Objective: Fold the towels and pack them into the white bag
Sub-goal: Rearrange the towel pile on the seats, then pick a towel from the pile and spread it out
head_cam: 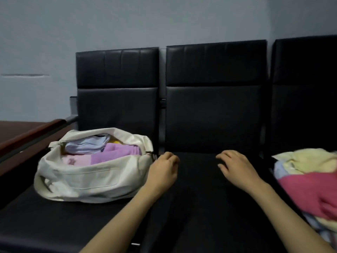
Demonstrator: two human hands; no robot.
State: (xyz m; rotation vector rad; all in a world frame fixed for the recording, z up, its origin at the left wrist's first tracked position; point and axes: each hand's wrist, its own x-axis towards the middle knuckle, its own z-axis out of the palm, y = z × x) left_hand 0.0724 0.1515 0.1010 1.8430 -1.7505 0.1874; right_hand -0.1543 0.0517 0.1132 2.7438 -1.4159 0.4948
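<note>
The white bag (pixel 76 178) lies open on the left black seat. Inside it I see folded towels: a pale blue one (pixel 87 144), a purple one (pixel 118 152) and a pink one (pixel 76 160). A loose heap of unfolded towels (pixel 310 187), yellow, pink and pale blue, sits on the right seat. My left hand (pixel 164 170) hovers over the middle seat just right of the bag's zip end, fingers loosely curled, holding nothing. My right hand (pixel 235 168) hangs over the middle seat with relaxed fingers, empty, left of the heap.
Three black padded seats (pixel 209 207) stand in a row against a grey wall. A wooden armrest (pixel 32 133) with a metal rail runs at the left, beside a dark wooden surface.
</note>
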